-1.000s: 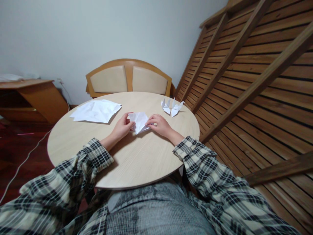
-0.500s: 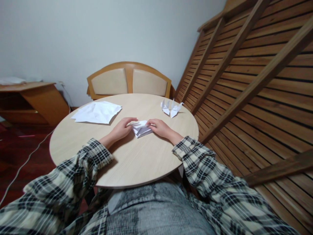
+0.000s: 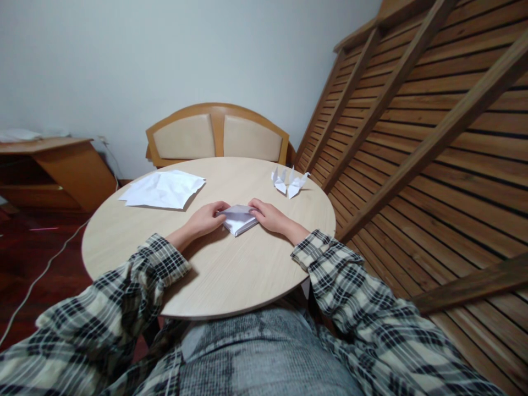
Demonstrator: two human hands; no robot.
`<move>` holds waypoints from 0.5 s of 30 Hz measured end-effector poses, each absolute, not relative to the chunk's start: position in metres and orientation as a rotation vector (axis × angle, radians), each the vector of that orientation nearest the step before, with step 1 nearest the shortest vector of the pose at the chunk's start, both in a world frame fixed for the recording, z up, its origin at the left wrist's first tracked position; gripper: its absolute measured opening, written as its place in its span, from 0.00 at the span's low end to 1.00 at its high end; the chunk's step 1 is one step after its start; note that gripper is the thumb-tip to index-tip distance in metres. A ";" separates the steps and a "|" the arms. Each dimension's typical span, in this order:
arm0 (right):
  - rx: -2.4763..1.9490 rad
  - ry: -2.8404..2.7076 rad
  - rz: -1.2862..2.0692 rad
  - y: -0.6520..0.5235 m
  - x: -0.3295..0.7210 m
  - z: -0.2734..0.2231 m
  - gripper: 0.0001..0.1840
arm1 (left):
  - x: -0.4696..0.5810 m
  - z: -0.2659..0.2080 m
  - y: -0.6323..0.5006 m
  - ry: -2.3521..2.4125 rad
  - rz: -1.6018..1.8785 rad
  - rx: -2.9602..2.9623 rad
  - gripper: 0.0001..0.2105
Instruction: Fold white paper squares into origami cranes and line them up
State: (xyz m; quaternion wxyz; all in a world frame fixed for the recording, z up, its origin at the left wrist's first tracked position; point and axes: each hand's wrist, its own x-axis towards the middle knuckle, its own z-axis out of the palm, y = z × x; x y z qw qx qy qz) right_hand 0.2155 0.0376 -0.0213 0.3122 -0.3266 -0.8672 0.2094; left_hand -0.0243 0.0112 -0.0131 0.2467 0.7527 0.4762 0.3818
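Observation:
A small folded piece of white paper [image 3: 239, 223] lies near the middle of the round table, one of its points towards me. My left hand [image 3: 206, 218] pinches its left corner, fingers curled and closed. On the other side my right hand [image 3: 270, 214] grips the right corner between thumb and fingers. The upper layer of the paper is partly lifted, with a shaded fold between the two hands. Two white paper cranes, a left crane [image 3: 279, 180] and a right crane [image 3: 296, 182], stand beyond my right hand.
Loose white paper sheets [image 3: 165, 188] lie at the table's left. The round table [image 3: 214, 286] has its near edge at my lap. A headboard-like panel [image 3: 218, 132] stands behind it, a slatted wooden frame [image 3: 396, 159] leans at right, and a desk [image 3: 78, 165] is at left.
The paper's upper layer has moved and now shows a flatter, wider shape with a point towards me. Both hands keep nearly the same place, still on its corners.

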 end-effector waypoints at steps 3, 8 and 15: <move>-0.876 -2.258 0.567 0.037 0.215 -0.020 0.04 | -0.024 -0.012 0.011 1.309 1.058 2.048 0.07; -0.847 -2.221 0.625 0.036 0.213 -0.020 0.03 | -0.024 -0.012 0.011 1.349 1.032 2.159 0.03; -0.870 -2.183 0.650 0.038 0.211 -0.021 0.03 | -0.021 -0.011 0.008 1.443 1.047 2.115 0.07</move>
